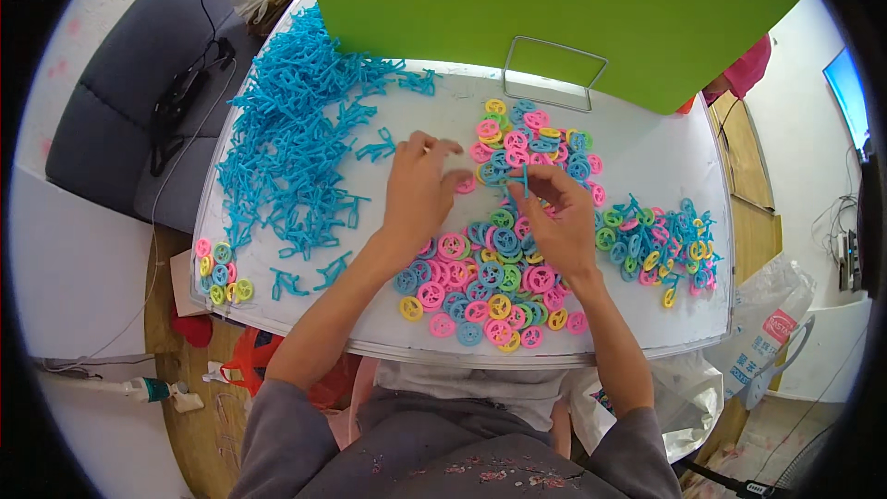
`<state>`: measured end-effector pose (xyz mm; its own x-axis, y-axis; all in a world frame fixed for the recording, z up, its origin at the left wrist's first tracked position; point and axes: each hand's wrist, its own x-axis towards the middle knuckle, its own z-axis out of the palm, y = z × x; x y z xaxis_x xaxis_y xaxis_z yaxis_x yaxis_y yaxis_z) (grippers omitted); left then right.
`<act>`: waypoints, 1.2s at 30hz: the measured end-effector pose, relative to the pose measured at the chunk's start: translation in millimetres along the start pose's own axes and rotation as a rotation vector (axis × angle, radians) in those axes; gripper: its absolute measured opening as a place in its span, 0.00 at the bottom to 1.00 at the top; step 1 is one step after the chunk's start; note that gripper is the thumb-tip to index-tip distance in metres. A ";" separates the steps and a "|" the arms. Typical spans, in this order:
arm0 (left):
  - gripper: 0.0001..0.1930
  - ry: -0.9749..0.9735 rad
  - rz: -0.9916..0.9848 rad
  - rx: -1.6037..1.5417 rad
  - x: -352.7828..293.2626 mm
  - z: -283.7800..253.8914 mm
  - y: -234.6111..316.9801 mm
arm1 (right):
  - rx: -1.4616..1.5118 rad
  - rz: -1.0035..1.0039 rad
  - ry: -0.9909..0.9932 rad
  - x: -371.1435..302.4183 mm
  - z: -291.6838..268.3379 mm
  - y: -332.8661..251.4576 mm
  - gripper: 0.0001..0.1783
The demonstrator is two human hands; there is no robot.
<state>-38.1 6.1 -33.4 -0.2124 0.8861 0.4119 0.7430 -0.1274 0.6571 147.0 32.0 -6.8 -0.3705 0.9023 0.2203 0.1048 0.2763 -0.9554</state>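
Note:
My right hand (561,217) pinches a thin blue plastic frame piece (526,182) between thumb and fingertips, over the white table. To its left, my left hand (420,187) hovers with fingers curved and apart. A pink ring (466,185) shows just by its fingertips; I see nothing gripped there. Small spoked plastic wheels (480,286) in pink, blue, yellow and green lie heaped below both hands. A second group of wheels (517,140) sits just beyond them. On the left spreads a big pile of blue plastic frame pieces (286,120).
Blue frames with coloured wheels (656,245) are piled at the table's right. Several wheels (222,273) rest at the left corner. A green panel (554,9) stands at the back, with a metal wire loop (554,74) before it. A grey seat (129,111) flanks the table.

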 end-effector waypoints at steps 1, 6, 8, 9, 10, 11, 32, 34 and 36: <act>0.07 0.060 0.171 0.229 -2.8 4.4 -6.3 | 0.020 0.021 0.003 0.2 -1.4 0.6 0.10; 0.08 -0.240 -0.104 0.003 3.7 -8.7 -2.8 | 0.065 0.052 -0.004 0.3 -3.9 4.2 0.10; 0.08 -0.346 -0.258 -0.110 7.3 -14.5 2.7 | 0.039 0.054 -0.014 0.2 -5.7 6.4 0.10; 0.08 -0.320 -0.288 -0.378 8.4 -14.6 3.0 | 0.038 0.053 -0.013 0.1 -6.0 5.9 0.10; 0.08 -0.290 -0.316 -0.646 9.4 -14.8 3.7 | -0.001 0.076 -0.035 0.0 -6.3 4.9 0.10; 0.08 -0.291 -0.316 -0.646 9.4 -16.9 8.1 | -0.040 0.100 -0.057 -0.8 -6.5 4.8 0.10; 0.02 -0.266 -0.468 -0.943 -10.5 -1.5 25.8 | 0.238 0.192 -0.102 -4.8 1.3 3.7 0.09; 0.04 -0.166 -0.368 -0.846 -12.7 -0.9 31.7 | 0.266 0.217 -0.085 -6.4 2.4 3.6 0.09; 0.04 -0.102 -0.301 -0.825 -16.1 3.2 36.1 | 0.292 0.245 -0.067 -7.9 3.1 3.3 0.09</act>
<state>-5.9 -11.4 -18.3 -0.2379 0.9644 0.1156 -0.0387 -0.1283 0.9910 147.3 24.7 -12.3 -0.4272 0.9038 -0.0252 -0.0665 -0.0591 -0.9960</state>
